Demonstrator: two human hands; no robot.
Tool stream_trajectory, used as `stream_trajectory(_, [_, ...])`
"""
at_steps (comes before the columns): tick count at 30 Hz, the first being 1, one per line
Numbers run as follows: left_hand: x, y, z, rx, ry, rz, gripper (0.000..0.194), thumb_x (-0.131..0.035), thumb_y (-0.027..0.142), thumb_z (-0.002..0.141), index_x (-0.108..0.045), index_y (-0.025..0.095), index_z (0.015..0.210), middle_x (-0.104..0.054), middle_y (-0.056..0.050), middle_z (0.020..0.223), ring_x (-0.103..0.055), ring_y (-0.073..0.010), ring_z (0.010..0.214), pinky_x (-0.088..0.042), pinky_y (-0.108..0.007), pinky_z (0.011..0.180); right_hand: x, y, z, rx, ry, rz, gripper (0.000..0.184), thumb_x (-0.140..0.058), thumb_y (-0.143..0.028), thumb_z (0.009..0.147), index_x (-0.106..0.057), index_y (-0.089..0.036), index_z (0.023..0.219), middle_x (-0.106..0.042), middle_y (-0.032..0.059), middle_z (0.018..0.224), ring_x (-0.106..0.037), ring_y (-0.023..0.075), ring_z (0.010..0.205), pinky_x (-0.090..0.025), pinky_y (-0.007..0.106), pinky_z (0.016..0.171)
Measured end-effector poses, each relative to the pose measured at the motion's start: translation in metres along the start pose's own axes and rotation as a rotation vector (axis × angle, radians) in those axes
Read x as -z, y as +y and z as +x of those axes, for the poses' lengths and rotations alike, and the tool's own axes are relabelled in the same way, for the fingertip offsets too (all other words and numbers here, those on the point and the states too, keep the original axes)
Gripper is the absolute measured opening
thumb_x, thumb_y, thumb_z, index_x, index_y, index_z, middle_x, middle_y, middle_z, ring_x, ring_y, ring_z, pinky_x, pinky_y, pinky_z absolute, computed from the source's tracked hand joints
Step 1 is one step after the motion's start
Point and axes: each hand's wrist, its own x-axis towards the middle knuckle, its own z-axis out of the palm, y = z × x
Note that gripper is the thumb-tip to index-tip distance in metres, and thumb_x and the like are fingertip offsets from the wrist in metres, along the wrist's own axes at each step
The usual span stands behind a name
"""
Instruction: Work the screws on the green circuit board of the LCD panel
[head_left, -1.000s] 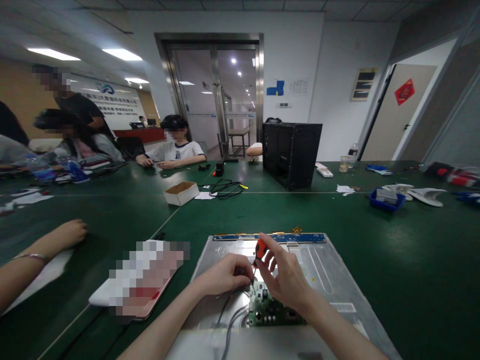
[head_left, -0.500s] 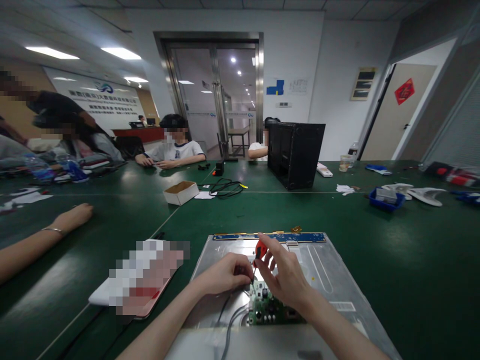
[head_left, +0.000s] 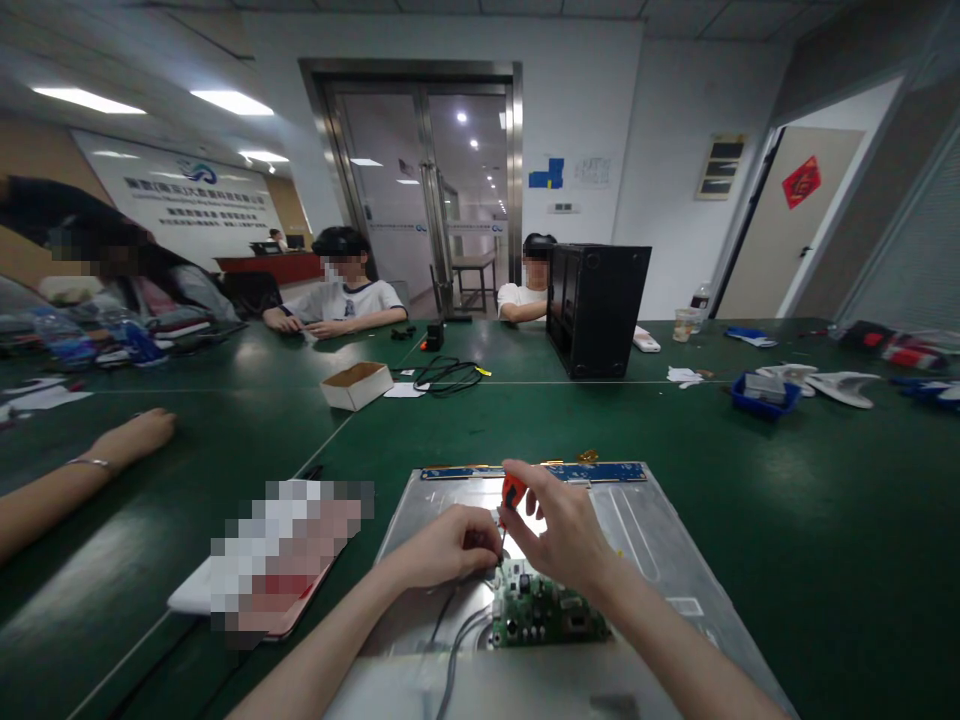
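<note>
My right hand (head_left: 564, 522) grips a screwdriver (head_left: 513, 491) with a red and black handle, its shaft pointing down to the upper left corner of a green circuit board (head_left: 551, 608). Beside the shaft's tip, my left hand (head_left: 459, 545) has its fingertips pinched together; what they hold, if anything, is hidden. The board sits on a silver metal panel (head_left: 637, 540) with a blue circuit strip (head_left: 615, 471) along its far edge. Grey cables (head_left: 455, 655) run from the board's left side towards me.
A pink and white blurred item (head_left: 300, 590) lies left of the panel, near another person's forearm (head_left: 97, 470). Further off are a white box (head_left: 358, 386), black cable (head_left: 450, 374), black computer case (head_left: 604, 312) and blue tray (head_left: 765, 395). People sit across the green table (head_left: 750, 470).
The view has shifted slightly. My right hand and the screwdriver have moved a little, uncovering more of the board, while my left hand stays pinched by the tip. A person behind the case shows more.
</note>
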Motion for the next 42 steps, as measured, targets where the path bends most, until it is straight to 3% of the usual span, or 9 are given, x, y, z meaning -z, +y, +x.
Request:
stream_trajectory(6, [-0.001,0.001,-0.001,0.041,0.014,0.027,0.006,-0.064,0.018,0.069,-0.065,0.016,0.075,-0.062,0.002,0.069,-0.055,-0.0159,0.066,-0.042,-0.024,0.063,0.000,-0.003,0.009,-0.037,-0.029,-0.028,0.035,-0.054,-0.025,0.098,-0.049,-0.022,0.132,-0.068,0.0047,0.091,-0.061,0.0145,0.062,-0.048,0.025,0.052])
stream_trajectory(14, [-0.001,0.010,-0.002,0.031,0.006,0.033,0.006,-0.064,0.016,0.070,-0.068,0.016,0.074,-0.065,0.001,0.070,-0.057,-0.0157,0.068,-0.044,-0.024,0.064,0.003,0.004,-0.008,-0.128,0.030,0.176,0.051,-0.046,-0.017,0.098,-0.041,-0.025,0.148,-0.067,0.0090,0.107,-0.066,0.0140,0.068,-0.054,0.023,0.050])
stream_trajectory(24, [-0.002,0.011,-0.004,0.010,0.021,0.035,0.004,-0.065,0.015,0.069,-0.067,0.018,0.071,-0.061,0.003,0.068,-0.055,-0.0148,0.066,-0.044,-0.024,0.067,-0.003,0.000,-0.009,-0.096,0.092,0.155,0.041,-0.051,-0.018,0.097,-0.044,-0.025,0.137,-0.060,0.0043,0.094,-0.059,0.0120,0.059,-0.049,0.021,0.045])
stream_trajectory(35, [-0.003,0.011,-0.004,0.032,0.027,0.020,0.003,-0.067,0.020,0.071,-0.066,0.018,0.074,-0.061,0.003,0.068,-0.054,-0.0149,0.066,-0.043,-0.024,0.065,-0.002,-0.002,-0.010,-0.080,0.063,0.154,0.045,-0.049,-0.017,0.097,-0.040,-0.022,0.140,-0.067,0.0038,0.088,-0.064,0.0140,0.059,-0.050,0.022,0.046])
stream_trajectory(42, [-0.002,0.009,-0.004,0.017,0.023,-0.007,0.004,-0.065,0.018,0.068,-0.065,0.018,0.072,-0.060,0.003,0.067,-0.052,-0.0147,0.064,-0.041,-0.024,0.062,-0.003,-0.002,-0.010,-0.081,0.074,0.133,0.041,-0.050,-0.021,0.098,-0.040,-0.024,0.138,-0.065,0.0015,0.086,-0.060,0.0121,0.056,-0.048,0.022,0.046])
